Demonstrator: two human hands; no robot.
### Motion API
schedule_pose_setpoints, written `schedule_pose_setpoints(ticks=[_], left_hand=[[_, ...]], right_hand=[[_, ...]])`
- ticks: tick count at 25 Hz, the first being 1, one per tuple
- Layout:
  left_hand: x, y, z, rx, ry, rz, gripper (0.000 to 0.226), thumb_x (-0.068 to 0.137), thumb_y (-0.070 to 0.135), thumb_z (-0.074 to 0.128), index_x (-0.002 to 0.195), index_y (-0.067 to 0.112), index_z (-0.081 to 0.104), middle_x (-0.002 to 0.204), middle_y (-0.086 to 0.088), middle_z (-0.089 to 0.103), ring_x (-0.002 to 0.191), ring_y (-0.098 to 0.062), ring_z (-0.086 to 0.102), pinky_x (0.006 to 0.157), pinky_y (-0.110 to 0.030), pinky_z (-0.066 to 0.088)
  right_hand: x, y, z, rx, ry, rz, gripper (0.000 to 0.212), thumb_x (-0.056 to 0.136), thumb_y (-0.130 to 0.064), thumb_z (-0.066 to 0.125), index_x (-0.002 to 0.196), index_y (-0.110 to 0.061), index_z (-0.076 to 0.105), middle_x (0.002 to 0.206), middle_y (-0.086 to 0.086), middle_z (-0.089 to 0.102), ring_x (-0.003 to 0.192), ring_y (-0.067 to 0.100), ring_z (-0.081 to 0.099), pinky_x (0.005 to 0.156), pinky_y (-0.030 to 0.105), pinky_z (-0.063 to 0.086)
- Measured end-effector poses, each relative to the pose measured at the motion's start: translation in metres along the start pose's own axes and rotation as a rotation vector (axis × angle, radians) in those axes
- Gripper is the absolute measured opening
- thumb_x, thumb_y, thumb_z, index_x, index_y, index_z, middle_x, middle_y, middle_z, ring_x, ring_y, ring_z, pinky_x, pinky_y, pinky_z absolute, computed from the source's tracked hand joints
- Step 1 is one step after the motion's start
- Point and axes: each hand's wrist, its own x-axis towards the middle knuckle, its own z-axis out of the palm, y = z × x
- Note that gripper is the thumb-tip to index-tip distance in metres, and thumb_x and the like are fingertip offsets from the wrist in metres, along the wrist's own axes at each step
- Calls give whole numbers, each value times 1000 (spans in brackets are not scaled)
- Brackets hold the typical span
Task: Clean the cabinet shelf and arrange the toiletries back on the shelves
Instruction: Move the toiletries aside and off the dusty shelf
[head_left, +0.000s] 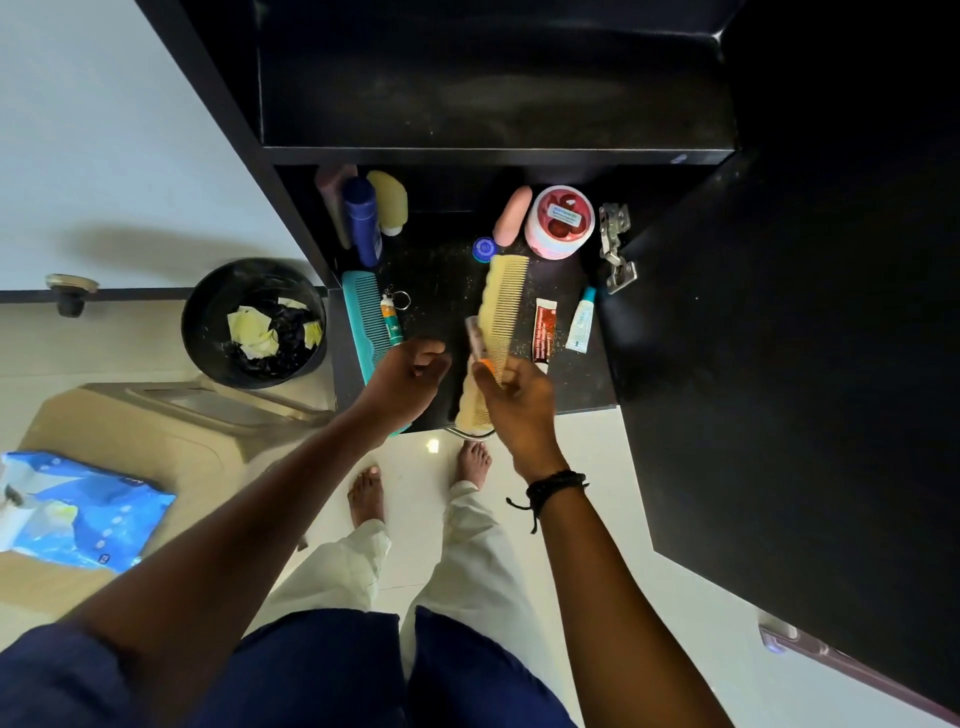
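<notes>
The black cabinet's upper shelf (493, 104) is bare and dusty. On the lower shelf (441, 296) lie a teal comb (363, 317), a small orange-and-white tube (390, 319), a red tube (544, 332) and a white-blue tube (581, 325). Further back stand a blue bottle (362, 221), a yellow bottle (389, 200), a pink tube (512, 215), a pink jar (559, 221) and a blue cap (484, 249). My right hand (519, 405) holds a yellow comb (503, 301) together with a small pinkish tube (475, 338). My left hand (410, 379) hovers beside it, fingers curled, holding nothing.
The cabinet door (805, 364) stands open at right, hinge (615, 247) showing. A black bin (254, 322) with crumpled tissues sits left of the cabinet. A blue wipes pack (78, 509) lies on a beige surface at left. My bare feet stand on the white floor.
</notes>
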Motion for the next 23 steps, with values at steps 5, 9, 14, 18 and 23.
schedule_pose_setpoints(ticks=[5,9,14,18,23], left_hand=[[0,-16,-23,-48,49,-182,8,96,14,53,94,16,61,99,-4,62,84,-22,65,67,-31,55],[0,-28,-37,-125,137,-226,10,94,15,58,100,7,58,85,-8,65,66,-13,67,55,-26,58],[-3,-32,-44,-174,181,-217,7,96,11,52,101,7,55,70,-1,60,58,-11,64,56,-30,60],[-4,-44,-50,-56,220,-221,4,97,11,50,100,11,52,85,1,60,73,-19,65,47,-26,54],[-5,-64,-51,0,192,-312,8,96,10,51,103,14,53,95,-1,58,97,-31,63,48,-29,54]], right_hand=[[-3,-21,31,-124,-366,-7,26,94,-30,57,111,-11,64,107,7,70,89,20,69,66,22,56],[-3,-33,53,-427,-416,-205,31,99,-29,47,119,-10,58,113,10,66,96,26,67,62,15,48],[-7,-34,71,-661,-244,-327,29,100,-29,41,109,-7,58,107,14,67,94,28,63,66,23,37],[9,-27,69,-628,21,-138,28,97,-28,47,104,-7,64,101,14,67,92,29,64,66,22,33],[20,-8,71,-691,-57,-123,30,94,-36,54,96,-10,68,95,12,66,82,25,63,64,23,37]])
